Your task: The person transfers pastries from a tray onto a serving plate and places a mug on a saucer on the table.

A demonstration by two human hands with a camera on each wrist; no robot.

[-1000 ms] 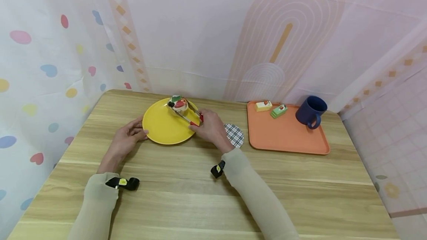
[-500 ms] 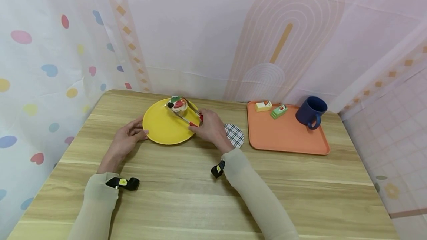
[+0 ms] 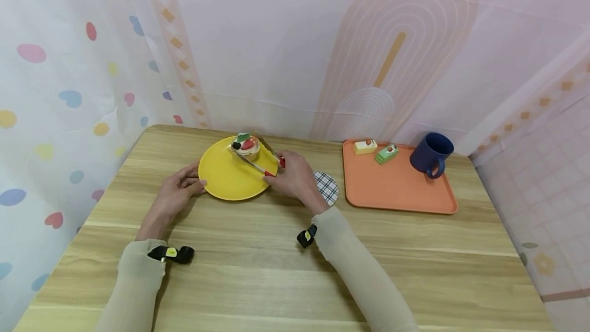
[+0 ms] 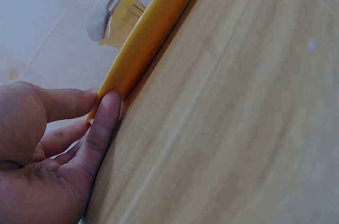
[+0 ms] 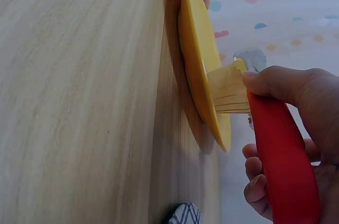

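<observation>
A yellow plate (image 3: 221, 178) lies at the table's far left, with a small cream cake (image 3: 245, 143) topped with fruit on its far rim. My right hand (image 3: 295, 178) grips red-handled metal tongs (image 3: 269, 170) at the plate's right edge. Their two arms stand apart on either side of the cake. In the right wrist view my fingers curl round the red handle (image 5: 283, 150) beside the plate (image 5: 198, 60). My left hand (image 3: 177, 193) is at the plate's left rim. In the left wrist view its thumb (image 4: 103, 118) and forefinger tip hold that rim (image 4: 148, 38).
A checkered coaster (image 3: 328, 187) lies just right of my right hand. Further right an orange tray (image 3: 396, 188) carries a yellow cake slice (image 3: 365, 146), a green one (image 3: 385, 153) and a dark blue mug (image 3: 430, 154). A patterned curtain backs the table.
My right hand has shifted slightly to the right and the tongs' arms have spread wider around the cake. The left hand and plate stay put.
</observation>
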